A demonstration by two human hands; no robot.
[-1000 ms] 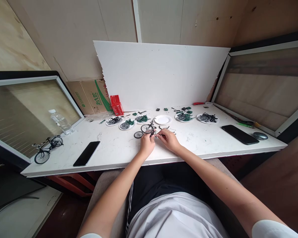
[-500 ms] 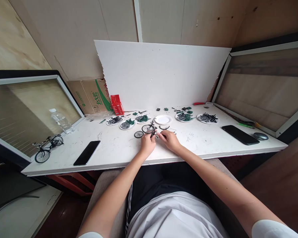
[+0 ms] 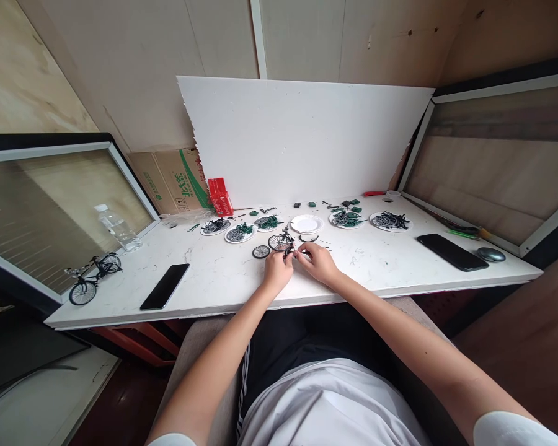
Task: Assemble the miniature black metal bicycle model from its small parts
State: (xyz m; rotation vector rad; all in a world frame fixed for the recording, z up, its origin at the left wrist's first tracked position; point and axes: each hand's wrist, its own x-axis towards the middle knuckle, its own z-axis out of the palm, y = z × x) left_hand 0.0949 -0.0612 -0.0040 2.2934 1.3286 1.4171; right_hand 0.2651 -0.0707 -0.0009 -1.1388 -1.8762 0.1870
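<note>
A small, partly built model bicycle (image 3: 281,241) sits on the white table (image 3: 223,279) just beyond my hands. My left hand (image 3: 277,271) is closed, its fingers pinching the black frame of that model. My right hand (image 3: 318,261) is closed too, its fingertips meeting the left hand's at the model's near end on a tiny part I cannot make out. A loose wheel (image 3: 261,251) lies flat just left of the model. A thin black curved piece (image 3: 309,238) lies behind my right hand.
Several small white plates with black and green parts (image 3: 240,233) line the back, one plate (image 3: 305,223) bare. A finished model bicycle (image 3: 91,280) and water bottle (image 3: 116,227) stand at left. Phones lie at left (image 3: 164,286) and right (image 3: 452,251). Red box (image 3: 219,196) at the back.
Both hands stay at the model bicycle with only slight finger shifts. The camera view has drifted a little.
</note>
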